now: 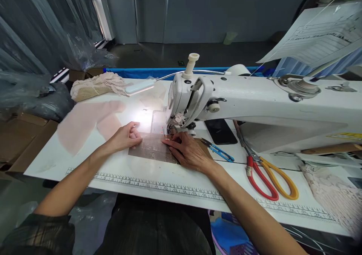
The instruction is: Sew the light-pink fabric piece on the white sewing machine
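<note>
A sheer pale-brown fabric piece (147, 149) lies flat on the white table, running up to the needle area of a white sewing machine (243, 100). My left hand (126, 137) has its fingers curled at the fabric's upper left edge, thumb and fingertips pinching it. Close by the presser foot (169, 130), my right hand (188, 151) rests palm down on the fabric, its fingers spread and stretched toward the foot. A strip lamp (140, 86) lights the spot just beyond my left hand. What lies under my right palm is hidden.
Right of my right hand are blue thread snips (222, 152), a black phone (221, 131) and red-and-yellow-handled scissors (271, 179). Sheer pink pieces (82, 123) and a lace bundle (97, 86) lie at the left. Lace fabric (333, 191) is at the right edge. A printed ruler (158, 187) runs along the front.
</note>
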A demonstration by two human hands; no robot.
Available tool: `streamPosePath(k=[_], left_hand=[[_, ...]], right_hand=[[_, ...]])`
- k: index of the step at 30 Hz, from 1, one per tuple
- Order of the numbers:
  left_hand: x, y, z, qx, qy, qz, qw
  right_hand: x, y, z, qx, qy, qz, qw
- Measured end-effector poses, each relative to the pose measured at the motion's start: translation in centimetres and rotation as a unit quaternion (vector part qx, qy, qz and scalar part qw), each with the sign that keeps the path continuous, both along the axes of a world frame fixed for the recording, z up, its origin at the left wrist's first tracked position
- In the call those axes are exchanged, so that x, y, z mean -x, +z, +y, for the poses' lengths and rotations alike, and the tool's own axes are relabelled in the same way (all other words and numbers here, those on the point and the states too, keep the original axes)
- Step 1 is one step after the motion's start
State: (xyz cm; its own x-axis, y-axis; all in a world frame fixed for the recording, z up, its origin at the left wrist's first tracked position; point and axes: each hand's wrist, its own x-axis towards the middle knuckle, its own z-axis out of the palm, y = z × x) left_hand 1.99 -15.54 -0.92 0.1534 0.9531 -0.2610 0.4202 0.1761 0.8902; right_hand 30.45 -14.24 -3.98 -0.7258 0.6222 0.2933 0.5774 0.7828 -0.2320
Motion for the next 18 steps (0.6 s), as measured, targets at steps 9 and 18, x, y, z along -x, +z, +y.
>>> streamPosePath(k=[9, 18], left_hand=[[-0.51, 0.77, -0.2, -0.005, 0.011, 0.027, 1.0], [-0.52, 0.69, -0.19, -0.006, 0.014, 0.022, 1.0]], right_hand=[[-0.15, -0.32, -0.16, 0.013, 0.006, 0.067, 0.998], [-0.63, 0.6, -0.64, 0.049, 0.02, 0.079, 0.995]])
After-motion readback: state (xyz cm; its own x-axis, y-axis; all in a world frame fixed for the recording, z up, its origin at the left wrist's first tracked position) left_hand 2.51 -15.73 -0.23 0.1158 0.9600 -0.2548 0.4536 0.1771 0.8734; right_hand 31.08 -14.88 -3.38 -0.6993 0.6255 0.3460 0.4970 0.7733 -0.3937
